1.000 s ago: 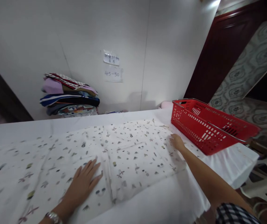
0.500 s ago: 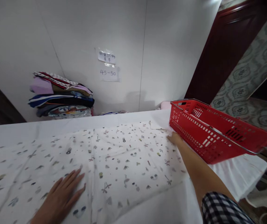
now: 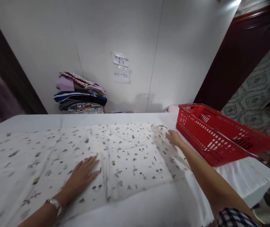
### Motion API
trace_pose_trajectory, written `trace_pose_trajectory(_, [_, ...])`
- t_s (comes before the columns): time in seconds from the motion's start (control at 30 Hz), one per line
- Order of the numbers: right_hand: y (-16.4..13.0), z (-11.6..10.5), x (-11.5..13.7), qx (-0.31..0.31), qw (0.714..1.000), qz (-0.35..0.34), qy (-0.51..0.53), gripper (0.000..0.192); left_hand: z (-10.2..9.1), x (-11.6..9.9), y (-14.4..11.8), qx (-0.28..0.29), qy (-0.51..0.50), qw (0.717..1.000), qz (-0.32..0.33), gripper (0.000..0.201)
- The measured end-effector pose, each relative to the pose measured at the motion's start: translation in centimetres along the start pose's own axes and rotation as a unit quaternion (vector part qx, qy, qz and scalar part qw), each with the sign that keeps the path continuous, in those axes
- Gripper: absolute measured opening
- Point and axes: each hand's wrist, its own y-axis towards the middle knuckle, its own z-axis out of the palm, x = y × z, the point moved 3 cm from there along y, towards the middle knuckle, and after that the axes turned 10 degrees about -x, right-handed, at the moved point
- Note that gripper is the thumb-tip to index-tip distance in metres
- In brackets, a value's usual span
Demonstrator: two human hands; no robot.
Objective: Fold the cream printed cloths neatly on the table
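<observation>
Cloth [image 3: 135, 176] with printed motifs lies spread over the counter [image 3: 153, 206], best kept smooth by light, even pressure. The left hand [image 3: 84, 173] rests palm-down on it, fingers spread; the right hand [image 3: 173, 137], arm outstretched, meets its right end beside the red basket [image 3: 193, 138], whether pinching I cannot tell.

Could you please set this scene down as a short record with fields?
Left hand: spread palm-down on the patterned cloth
Right hand: at the cloth's right end; grip unclear
Patterned cloth: laid out on the white-covered table, creased
Red basket: on the table, right of the right hand
Fabric stack: beyond the table's far edge, to the left
Lower sign: reads 45-50
</observation>
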Motion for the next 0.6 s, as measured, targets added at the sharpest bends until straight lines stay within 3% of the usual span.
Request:
trace_pose_trajectory(0.1, [-5.9, -1.0, 6.7, -0.011, 0.989, -0.147, 0.024, 0.02, -1.0, -2.7, 0.5, -0.042, -0.148, 0.984, -0.09, 0.053])
trace_pose_trajectory(0.17, [-11.1, -0.4, 10.7, 0.019, 0.972, -0.233, 0.035, 0.021, -1.3, -5.5, 0.4, -0.048, -0.298, 0.93, -0.208, 0.054])
trace_pose_trajectory(0.2, [-13.7, 0.2, 12.3, 0.056, 0.962, -0.266, 0.037, 0.023, -1.2, -7.1, 0.2, -0.024, -0.39, 0.881, -0.264, 0.056])
trace_pose_trajectory(0.3, [-20.3, 2.3, 15.0, 0.185, 0.903, -0.381, 0.074, 0.029, -0.4, -11.4, -0.5, 0.041, -0.633, 0.663, -0.398, 0.06])
trace_pose_trajectory(0.37, [-22.4, 3.1, 15.3, 0.236, 0.875, -0.409, 0.106, 0.026, 0.2, -13.0, -0.9, 0.072, -0.709, 0.56, -0.421, 0.06])
trace_pose_trajectory(0.43, [-22.7, 3.4, 15.1, 0.242, 0.879, -0.383, 0.149, 0.016, 0.5, -13.3, -1.0, 0.069, -0.75, 0.515, -0.41, 0.055])
trace_pose_trajectory(0.6, [-19.8, 3.7, 13.9, 0.176, 0.908, -0.252, 0.283, 0.023, 1.6, -12.7, -1.0, 0.068, -0.774, 0.478, -0.409, 0.046])
